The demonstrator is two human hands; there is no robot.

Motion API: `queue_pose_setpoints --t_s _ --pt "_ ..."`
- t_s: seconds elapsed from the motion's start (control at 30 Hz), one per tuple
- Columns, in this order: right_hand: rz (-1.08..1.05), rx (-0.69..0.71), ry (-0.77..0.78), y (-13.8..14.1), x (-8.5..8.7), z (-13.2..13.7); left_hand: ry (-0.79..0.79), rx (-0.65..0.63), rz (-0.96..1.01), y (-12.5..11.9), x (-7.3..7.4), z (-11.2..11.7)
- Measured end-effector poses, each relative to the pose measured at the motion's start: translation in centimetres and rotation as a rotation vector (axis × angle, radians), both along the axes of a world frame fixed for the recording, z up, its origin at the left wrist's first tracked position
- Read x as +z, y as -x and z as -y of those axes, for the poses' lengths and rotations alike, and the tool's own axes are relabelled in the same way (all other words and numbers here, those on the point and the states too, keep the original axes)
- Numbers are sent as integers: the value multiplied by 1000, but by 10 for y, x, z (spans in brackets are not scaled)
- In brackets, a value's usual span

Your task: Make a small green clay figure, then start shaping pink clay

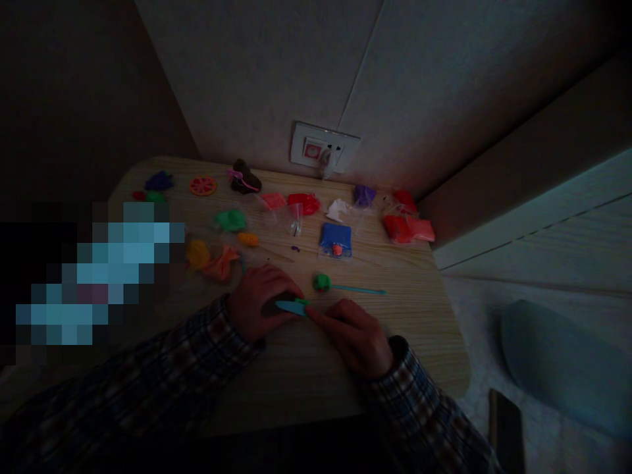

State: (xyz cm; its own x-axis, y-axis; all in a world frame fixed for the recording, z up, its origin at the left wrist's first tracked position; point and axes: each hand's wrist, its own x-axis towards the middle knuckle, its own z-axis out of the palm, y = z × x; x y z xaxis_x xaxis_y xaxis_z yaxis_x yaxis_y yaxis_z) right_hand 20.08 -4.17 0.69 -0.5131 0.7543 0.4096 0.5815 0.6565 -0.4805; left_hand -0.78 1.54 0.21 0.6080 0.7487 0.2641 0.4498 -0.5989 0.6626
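My right hand [358, 334] is closed on a light blue plastic knife [291, 307], its blade pointing left. My left hand [264, 299] curves round from the left, and a small strip of green clay [302, 301] is at its fingertips, right by the blade. Part of that strip is hidden by the fingers. Just beyond the hands lies a green clay ball [322, 282] with dark red spots. A thin blue stick tool [359, 289] reaches right from the ball.
Along the back of the wooden table [419, 316] lie bagged clay lumps, among them a red bag [303, 203] and a blue packet [336, 238]. Orange clay [223, 263] and a green lump [230, 220] sit left. A wall socket [323, 148] is behind.
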Motion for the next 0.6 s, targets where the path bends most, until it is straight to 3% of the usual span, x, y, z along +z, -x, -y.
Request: queue_pose_setpoints --t_s 0.23,0.47,0.6 --pt "-68 -46 41 0 4 3 -19 14 -23 1 -1 0" --pt "-61 0 78 -1 -1 -1 1 15 -2 1 -1 1" --pt "-159 -32 265 -1 1 -2 18 11 -5 0 -1 1"
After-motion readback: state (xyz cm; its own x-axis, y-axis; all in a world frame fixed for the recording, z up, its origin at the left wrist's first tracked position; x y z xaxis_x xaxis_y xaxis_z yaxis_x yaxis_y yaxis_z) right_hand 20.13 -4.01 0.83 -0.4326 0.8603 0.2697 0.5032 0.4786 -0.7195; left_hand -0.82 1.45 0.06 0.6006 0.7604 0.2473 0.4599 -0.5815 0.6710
